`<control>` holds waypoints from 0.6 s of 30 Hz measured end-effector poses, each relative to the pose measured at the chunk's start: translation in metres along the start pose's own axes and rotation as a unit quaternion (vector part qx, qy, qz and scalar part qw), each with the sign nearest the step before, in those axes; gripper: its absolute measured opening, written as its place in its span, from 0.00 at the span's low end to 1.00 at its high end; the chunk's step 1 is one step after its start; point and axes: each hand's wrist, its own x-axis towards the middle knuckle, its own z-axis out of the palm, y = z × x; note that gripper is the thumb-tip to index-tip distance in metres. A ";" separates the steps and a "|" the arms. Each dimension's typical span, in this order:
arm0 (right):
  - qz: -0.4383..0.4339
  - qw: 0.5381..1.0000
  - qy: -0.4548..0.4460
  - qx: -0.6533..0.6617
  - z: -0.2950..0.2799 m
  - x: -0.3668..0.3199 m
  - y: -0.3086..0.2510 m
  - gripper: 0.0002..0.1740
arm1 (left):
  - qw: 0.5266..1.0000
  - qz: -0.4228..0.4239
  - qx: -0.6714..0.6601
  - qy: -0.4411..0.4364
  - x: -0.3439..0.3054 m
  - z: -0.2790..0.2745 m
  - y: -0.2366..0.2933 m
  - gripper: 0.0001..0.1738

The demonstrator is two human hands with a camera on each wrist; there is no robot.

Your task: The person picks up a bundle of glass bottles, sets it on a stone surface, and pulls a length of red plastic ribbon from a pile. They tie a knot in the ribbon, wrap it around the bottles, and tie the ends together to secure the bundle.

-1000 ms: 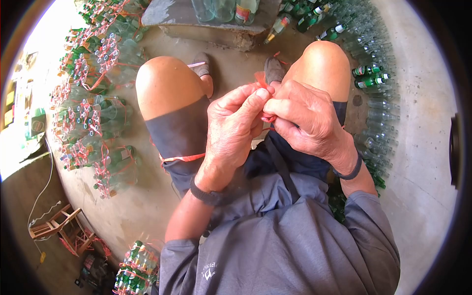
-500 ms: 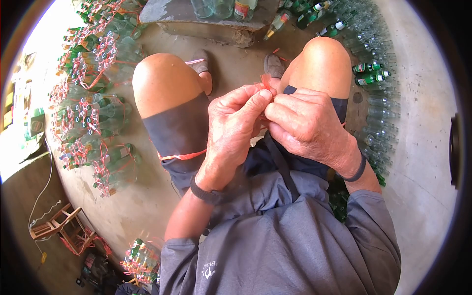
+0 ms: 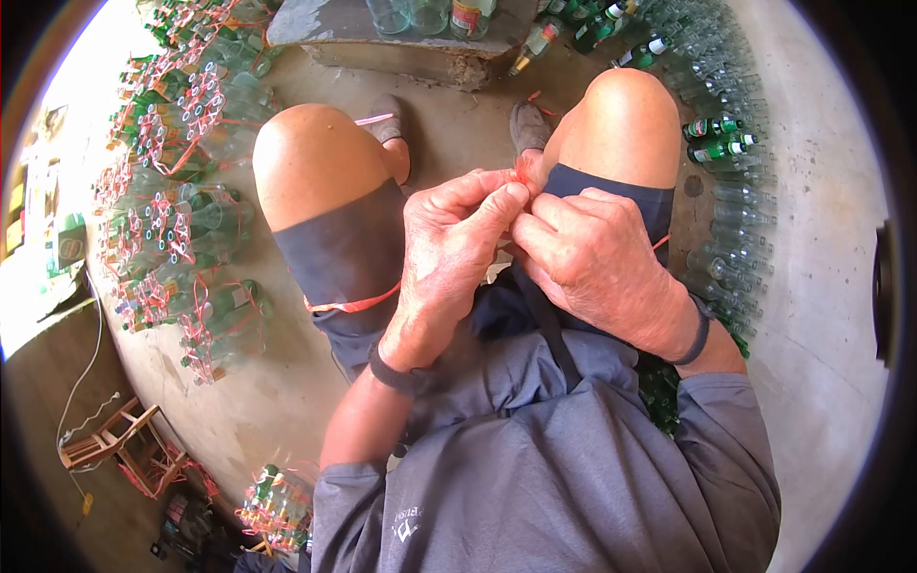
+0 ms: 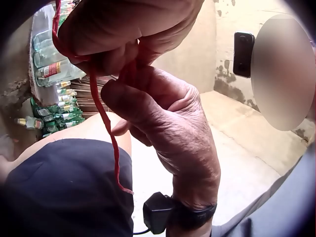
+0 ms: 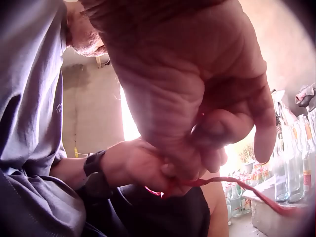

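Note:
Above the lap, both hands meet fingertip to fingertip on a thin red plastic string (image 3: pixel 522 172). My left hand (image 3: pixel 454 239) pinches it between thumb and forefinger, and a small frayed tuft pokes up past the thumb tip. From the other side my right hand (image 3: pixel 602 258), fingers curled, grips the string just beside it. In the left wrist view one length of red string (image 4: pixel 108 128) dangles below the fingers. The right wrist view has another stretch of string (image 5: pixel 232 182) running off to the right. Where the string passes between the hands, fingers hide it.
Bundles of bottles tied with red string (image 3: pixel 177 224) stand on the floor at left. Clear and green bottles (image 3: pixel 735 210) line the right side. Ahead is a low slab (image 3: pixel 382 43) bearing several bottles. A red strip (image 3: pixel 353 304) crosses the left thigh; a wooden stool (image 3: pixel 124 444) lies lower left.
My right hand has turned and dropped slightly, with its knuckles now more on top. Less of the red tuft shows above the left thumb. My left hand has barely moved.

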 end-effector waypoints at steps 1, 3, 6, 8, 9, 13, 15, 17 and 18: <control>0.014 1.000 0.000 0.007 0.000 -0.001 -0.001 0.09 | 1.000 -0.001 0.000 -0.001 0.000 0.000 0.000 0.09; 0.029 0.999 0.001 0.014 0.000 -0.001 -0.002 0.11 | 1.000 -0.006 -0.009 0.004 -0.001 0.001 0.000 0.09; 0.052 0.997 -0.009 0.055 -0.001 -0.001 -0.001 0.10 | 0.999 0.000 -0.038 0.002 -0.001 0.002 -0.003 0.09; 0.024 0.980 0.036 0.193 -0.001 0.001 0.004 0.07 | 0.999 -0.007 -0.041 0.006 -0.002 -0.001 -0.002 0.08; 0.024 0.980 0.037 0.193 0.000 0.001 0.005 0.07 | 0.999 -0.014 -0.045 0.009 -0.002 -0.002 -0.002 0.08; 0.092 0.878 -0.008 0.471 -0.007 -0.002 0.013 0.04 | 0.998 -0.006 -0.055 -0.005 -0.003 -0.004 0.002 0.07; 0.217 0.717 -0.014 0.662 -0.008 -0.006 0.016 0.07 | 0.995 -0.003 -0.095 -0.016 -0.005 -0.002 0.004 0.06; 0.235 0.642 -0.008 0.730 0.004 -0.012 0.022 0.10 | 0.996 0.022 -0.090 -0.003 -0.004 0.004 0.001 0.06; 0.236 0.552 0.009 0.800 0.006 -0.013 0.022 0.12 | 0.995 0.046 -0.085 0.011 -0.004 0.005 0.000 0.06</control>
